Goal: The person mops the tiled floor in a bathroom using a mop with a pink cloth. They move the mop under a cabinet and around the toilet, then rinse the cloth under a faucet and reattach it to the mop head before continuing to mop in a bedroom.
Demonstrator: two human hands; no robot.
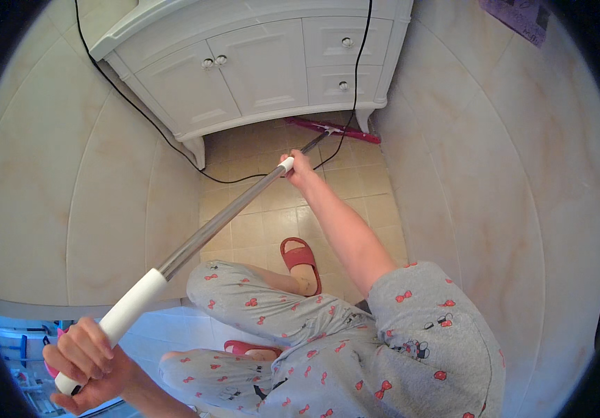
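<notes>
My left hand [88,366] is closed around the white grip at the near end of a metal pole [211,230]. Farther along, my right hand [297,168] holds the same pole by its white collar. The pole slants away towards the right and ends in a wide red floor squeegee head [355,133], which lies on the tiles at the front right foot of a white vanity cabinet. Part of the head is under the cabinet. A black cable [237,181] hangs in a loop in front of the cabinet and runs beside my right hand, near the floor.
The white vanity cabinet [258,68] spans the far side, with doors, drawers and curved feet. Tiled walls [457,157] close in on both sides. Beige floor tiles [247,224] lie between them. My feet wear red slippers [300,257]. A purple package [519,18] is at upper right.
</notes>
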